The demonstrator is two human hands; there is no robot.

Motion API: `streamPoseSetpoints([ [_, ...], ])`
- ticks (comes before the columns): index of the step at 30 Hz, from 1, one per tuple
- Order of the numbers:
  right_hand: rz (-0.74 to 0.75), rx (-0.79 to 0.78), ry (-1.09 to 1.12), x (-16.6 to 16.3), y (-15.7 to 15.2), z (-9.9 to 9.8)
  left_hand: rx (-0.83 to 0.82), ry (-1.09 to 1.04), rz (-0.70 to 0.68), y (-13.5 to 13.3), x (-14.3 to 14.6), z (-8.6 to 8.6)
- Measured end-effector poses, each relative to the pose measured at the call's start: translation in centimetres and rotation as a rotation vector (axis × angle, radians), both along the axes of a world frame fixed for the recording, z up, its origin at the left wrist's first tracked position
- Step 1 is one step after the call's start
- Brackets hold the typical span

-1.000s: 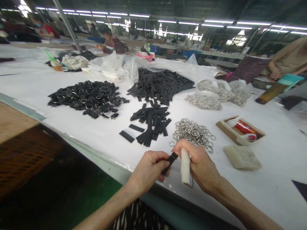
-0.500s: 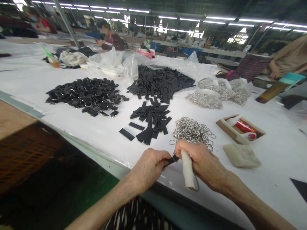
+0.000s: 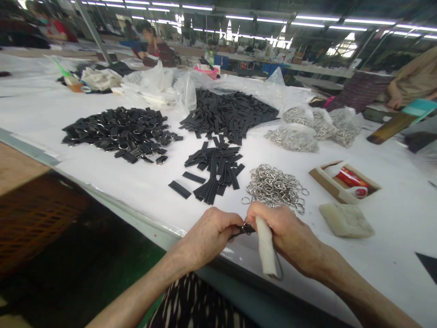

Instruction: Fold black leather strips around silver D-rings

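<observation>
My left hand (image 3: 206, 237) is closed, pinching a short black strap (image 3: 236, 234) above the table's front edge. A metal ring (image 3: 246, 228) sits around the strap, between my two hands. My right hand (image 3: 290, 232) is closed too, its fingertips at the strap's other end. In the same hand is a tool with a white wrapped handle (image 3: 266, 249) and a thin metal loop beside it; its working end is hidden. Just beyond my hands lie a heap of loose metal rings (image 3: 275, 184) and a small pile of black straps (image 3: 214, 169).
Straps with rings form a heap (image 3: 119, 132) at left; a large strap pile (image 3: 228, 114) lies behind. Bagged rings (image 3: 293, 138), an open box (image 3: 336, 193) and a pale block (image 3: 345, 221) are at right. A person's arm (image 3: 398, 93) shows at far right.
The view has shifted slightly. My hands stay together on the strap and ring, with more of the strap showing between them. The wrapped handle hangs slightly lower.
</observation>
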State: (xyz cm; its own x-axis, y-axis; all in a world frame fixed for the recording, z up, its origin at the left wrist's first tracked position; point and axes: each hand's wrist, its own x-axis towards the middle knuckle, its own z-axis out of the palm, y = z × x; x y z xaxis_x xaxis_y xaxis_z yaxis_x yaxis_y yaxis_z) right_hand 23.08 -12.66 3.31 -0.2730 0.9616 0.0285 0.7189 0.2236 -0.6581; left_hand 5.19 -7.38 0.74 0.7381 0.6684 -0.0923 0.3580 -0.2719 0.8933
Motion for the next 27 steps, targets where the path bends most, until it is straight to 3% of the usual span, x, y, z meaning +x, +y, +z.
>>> streamPoseSetpoints([
  [6, -0.214, 0.076, 0.076, 0.5, -0.3, -0.5, -0.665, -0.287, 0.199, -0.3, 0.5, -0.3],
  [10, -0.311, 0.264, 0.184, 0.1, -1.7, -1.8, -0.904, -0.482, 0.366, -0.6, 0.7, -0.9],
  [15, -0.161, 0.447, 0.206, -1.3, -3.6, -3.7, -1.026, -0.603, 0.506, -1.2, 1.1, -1.3],
  [21, 0.052, 0.741, -0.215, -1.6, -3.0, -3.4, -1.053, -0.651, 0.491, -1.8, 1.6, -1.3],
  [27, 0.065, 0.863, -0.226, -1.4, -2.8, -3.7, -1.1, -0.656, 0.53, -2.0, 1.5, -1.2],
])
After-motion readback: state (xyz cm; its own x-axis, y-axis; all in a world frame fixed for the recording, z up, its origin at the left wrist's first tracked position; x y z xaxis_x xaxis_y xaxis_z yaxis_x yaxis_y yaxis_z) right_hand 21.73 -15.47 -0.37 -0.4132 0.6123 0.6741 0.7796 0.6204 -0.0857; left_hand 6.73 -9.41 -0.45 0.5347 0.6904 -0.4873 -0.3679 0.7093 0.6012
